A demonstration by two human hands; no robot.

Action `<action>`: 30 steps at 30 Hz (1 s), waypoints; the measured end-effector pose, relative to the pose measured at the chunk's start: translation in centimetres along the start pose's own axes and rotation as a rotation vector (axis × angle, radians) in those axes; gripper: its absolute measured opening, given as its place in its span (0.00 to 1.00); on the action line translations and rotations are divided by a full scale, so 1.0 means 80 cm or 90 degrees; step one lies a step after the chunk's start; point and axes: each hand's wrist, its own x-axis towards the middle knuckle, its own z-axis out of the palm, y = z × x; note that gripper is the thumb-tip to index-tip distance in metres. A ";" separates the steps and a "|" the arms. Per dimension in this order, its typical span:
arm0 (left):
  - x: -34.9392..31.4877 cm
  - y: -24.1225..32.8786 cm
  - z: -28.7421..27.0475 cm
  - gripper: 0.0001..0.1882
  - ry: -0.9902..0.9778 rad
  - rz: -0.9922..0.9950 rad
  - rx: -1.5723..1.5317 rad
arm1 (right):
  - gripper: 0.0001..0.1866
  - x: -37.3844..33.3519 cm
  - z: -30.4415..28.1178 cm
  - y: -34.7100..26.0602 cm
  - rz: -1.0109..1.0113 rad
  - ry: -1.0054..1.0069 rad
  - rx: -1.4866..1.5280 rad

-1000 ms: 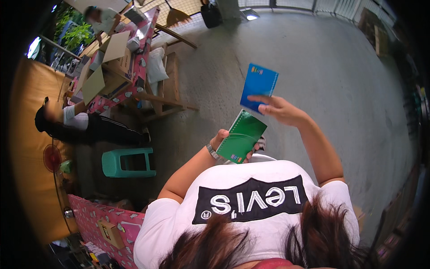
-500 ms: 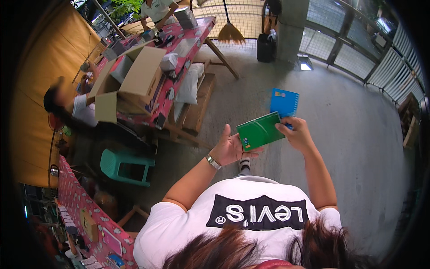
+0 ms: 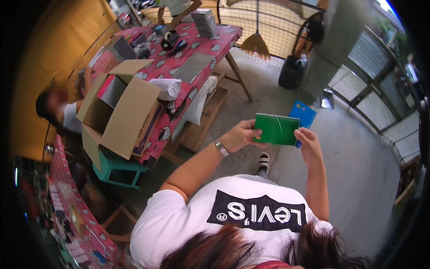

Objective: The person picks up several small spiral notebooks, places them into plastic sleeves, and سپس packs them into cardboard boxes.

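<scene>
A green spiral notebook point(image 3: 277, 129) is held out in front of me, its wire binding along the far edge. My left hand point(image 3: 242, 136) closes on its left side, thumb on the cover. At its right edge is my right hand point(image 3: 310, 142), fingers pinched on a blue spiral notebook point(image 3: 304, 114) that sits partly behind the green one. The right thumb lies against the green notebook's corner; whether it grips both cannot be made out.
On my left, an open cardboard box point(image 3: 130, 116) stands on a long table with a pink patterned cloth point(image 3: 188, 58), beside stacked notebooks point(image 3: 204, 23) and a tape dispenser point(image 3: 169, 40). A green stool point(image 3: 118, 172) is below. Two people work at that table. A concrete pillar point(image 3: 336, 49) rises ahead.
My left hand has gone from lying spread under the green notebook to gripping its side. The green notebook has levelled out, and the blue one has tilted. The view has shifted toward the table.
</scene>
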 end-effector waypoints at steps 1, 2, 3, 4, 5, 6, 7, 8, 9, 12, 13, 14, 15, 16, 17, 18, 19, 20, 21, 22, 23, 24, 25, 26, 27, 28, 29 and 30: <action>0.019 0.013 -0.019 0.17 0.037 0.025 0.031 | 0.10 0.036 -0.003 -0.002 -0.003 -0.017 -0.053; 0.033 0.024 -0.039 0.17 0.077 0.050 0.061 | 0.10 0.073 0.000 -0.005 -0.001 -0.053 -0.084; 0.048 0.034 -0.057 0.16 0.131 0.083 0.060 | 0.11 0.112 0.002 -0.015 -0.007 -0.085 -0.121; 0.056 0.045 -0.077 0.16 0.192 0.117 0.064 | 0.11 0.150 0.004 -0.026 -0.016 -0.122 -0.152; 0.062 0.056 -0.096 0.15 0.253 0.151 0.066 | 0.10 0.187 0.002 -0.036 -0.019 -0.153 -0.183; 0.064 0.069 -0.116 0.14 0.314 0.199 0.037 | 0.09 0.222 0.005 -0.040 -0.025 -0.184 -0.202; 0.064 0.078 -0.134 0.14 0.374 0.241 0.003 | 0.08 0.254 0.009 -0.040 -0.025 -0.212 -0.221; 0.063 0.088 -0.151 0.13 0.434 0.283 -0.031 | 0.08 0.287 0.016 -0.044 -0.036 -0.233 -0.246; 0.058 0.095 -0.167 0.13 0.466 0.318 -0.047 | 0.08 0.319 0.024 -0.050 -0.043 -0.257 -0.275; 0.048 0.117 -0.201 0.12 0.550 0.409 -0.081 | 0.08 0.400 0.050 -0.052 -0.092 -0.339 -0.318; 0.045 0.126 -0.207 0.11 0.576 0.424 -0.075 | 0.09 0.424 0.063 -0.049 -0.113 -0.369 -0.318; 0.043 0.133 -0.216 0.10 0.600 0.438 -0.069 | 0.10 0.444 0.077 -0.049 -0.104 -0.402 -0.329; 0.044 0.143 -0.228 0.11 0.609 0.447 -0.068 | 0.11 0.463 0.094 -0.055 -0.098 -0.431 -0.337; 0.045 0.152 -0.241 0.12 0.615 0.455 -0.067 | 0.13 0.481 0.111 -0.060 -0.092 -0.458 -0.345; 0.048 0.160 -0.255 0.13 0.620 0.461 -0.066 | 0.15 0.496 0.128 -0.061 -0.075 -0.450 -0.291; 0.051 0.167 -0.271 0.11 0.632 0.466 -0.070 | 0.17 0.509 0.147 -0.059 -0.060 -0.439 -0.233; 0.055 0.174 -0.287 0.10 0.642 0.469 -0.073 | 0.20 0.525 0.164 -0.057 -0.044 -0.426 -0.176; 0.057 0.183 -0.305 0.09 0.652 0.471 -0.077 | 0.21 0.544 0.178 -0.054 -0.026 -0.439 -0.172; 0.064 0.194 -0.318 0.09 0.649 0.473 -0.078 | 0.21 0.564 0.188 -0.054 -0.005 -0.448 -0.182; 0.070 0.206 -0.331 0.09 0.646 0.475 -0.078 | 0.20 0.584 0.197 -0.053 -0.002 -0.448 -0.198; 0.075 0.218 -0.345 0.09 0.643 0.477 -0.079 | 0.20 0.606 0.207 -0.052 0.000 -0.446 -0.212; 0.081 0.231 -0.364 0.08 0.639 0.483 -0.057 | 0.17 0.629 0.218 -0.047 -0.018 -0.437 -0.231; 0.087 0.239 -0.379 0.08 0.638 0.491 -0.070 | 0.15 0.651 0.227 -0.045 -0.036 -0.429 -0.248; 0.095 0.247 -0.393 0.07 0.637 0.501 -0.082 | 0.13 0.675 0.235 -0.046 -0.047 -0.439 -0.285; 0.100 0.249 -0.407 0.07 0.638 0.507 -0.097 | 0.11 0.698 0.239 -0.044 -0.054 -0.452 -0.322; 0.102 0.252 -0.422 0.07 0.656 0.499 -0.090 | 0.09 0.717 0.245 -0.042 -0.062 -0.465 -0.360; 0.106 0.252 -0.438 0.07 0.655 0.507 -0.100 | 0.08 0.731 0.253 -0.038 -0.053 -0.445 -0.323; 0.106 0.255 -0.447 0.07 0.663 0.512 -0.108 | 0.07 0.742 0.263 -0.032 -0.039 -0.432 -0.281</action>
